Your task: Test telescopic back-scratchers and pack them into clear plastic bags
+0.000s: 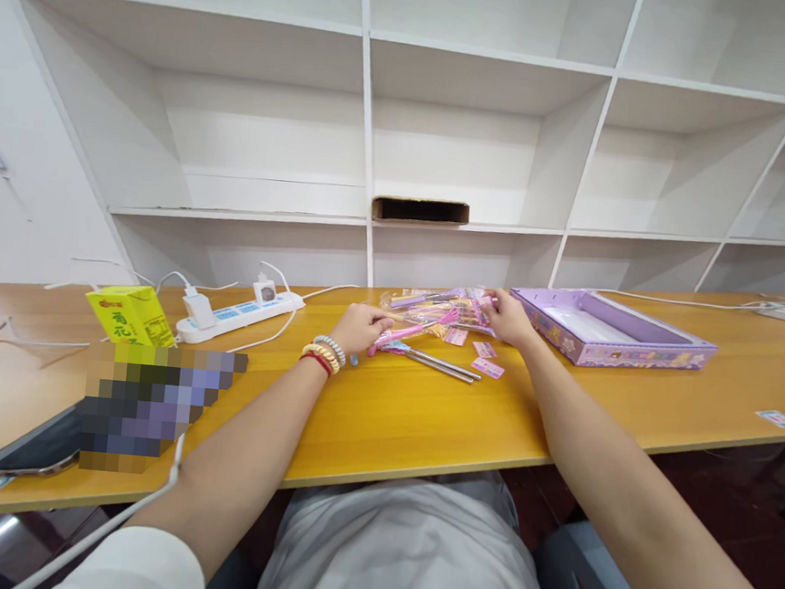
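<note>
On the table ahead lies a pile of thin pink, purple and yellowish sticks in clear plastic wrappers (425,307). My left hand (360,328), with bracelets at its wrist, is closed at the pile's left side around the end of a pink stick (417,333). At the right side, my right hand (506,316) pinches the edge of a plastic-wrapped packet; its fingertips are partly hidden. Two silver rods (445,365) lie in front of the pile. Small pink cards (488,367) are scattered beside them.
A shallow purple box (641,356) stands to the right. At left are a white power strip (243,316) with plugs and cables, a yellow-green drink carton (131,313), and a phone (33,437). White shelving (234,216) rises behind, holding a cardboard box (420,211).
</note>
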### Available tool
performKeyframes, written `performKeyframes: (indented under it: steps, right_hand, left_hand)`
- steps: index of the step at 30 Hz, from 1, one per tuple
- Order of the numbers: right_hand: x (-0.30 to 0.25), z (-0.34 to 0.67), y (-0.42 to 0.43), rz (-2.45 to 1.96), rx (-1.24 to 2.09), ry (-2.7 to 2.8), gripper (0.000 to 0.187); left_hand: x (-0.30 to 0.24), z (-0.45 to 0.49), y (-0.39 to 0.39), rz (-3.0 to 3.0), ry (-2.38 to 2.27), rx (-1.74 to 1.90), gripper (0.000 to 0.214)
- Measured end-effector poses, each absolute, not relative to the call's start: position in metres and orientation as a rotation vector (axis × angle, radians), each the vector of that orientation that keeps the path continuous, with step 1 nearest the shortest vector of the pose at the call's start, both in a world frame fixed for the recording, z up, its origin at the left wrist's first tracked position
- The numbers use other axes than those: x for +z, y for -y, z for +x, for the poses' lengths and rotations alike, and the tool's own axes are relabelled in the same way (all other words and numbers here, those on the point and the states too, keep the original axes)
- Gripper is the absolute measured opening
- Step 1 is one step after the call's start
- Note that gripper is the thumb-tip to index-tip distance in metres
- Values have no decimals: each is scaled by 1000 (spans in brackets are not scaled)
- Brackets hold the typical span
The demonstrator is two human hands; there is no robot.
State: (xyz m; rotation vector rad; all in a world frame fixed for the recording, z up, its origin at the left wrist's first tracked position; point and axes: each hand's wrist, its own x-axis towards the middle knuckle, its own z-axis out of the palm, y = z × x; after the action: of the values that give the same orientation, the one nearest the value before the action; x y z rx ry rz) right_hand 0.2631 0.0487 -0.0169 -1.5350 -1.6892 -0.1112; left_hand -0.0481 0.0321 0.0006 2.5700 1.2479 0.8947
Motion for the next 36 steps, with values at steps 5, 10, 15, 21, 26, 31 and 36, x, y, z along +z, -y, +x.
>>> performKeyframes:
  steps: [5,10,15,21,26,31,36]
  right_hand:
    - [-17,262,-49,-1461,-69,1684,22]
    - [-17,262,-48,-1460,-52,1653,23]
    - [-14,258,-42,-1463,-16,1750,26]
    - [-12,254,-39,-1438,52,1718,30]
    - [-13,255,-41,-1445,-26,1700,27]
    - [-15,256,-43,-1454,-32,1701,24]
    - [-15,256,-43,-1456,21,1684,23]
  left_hand:
    - [0,-48,-32,2572,-1235,888,40]
    - [0,-48,-31,2552,-1240,863,38]
    - [0,-48,-32,2584,-1266,884,36]
    - [0,-48,-33,2598,-1278,892,36]
    - [0,-47,-32,2602,-1277,894,36]
    - [0,-46,-30,2595,-1292,874,38]
    - [1,-46,-30,2595,-1305,863,38]
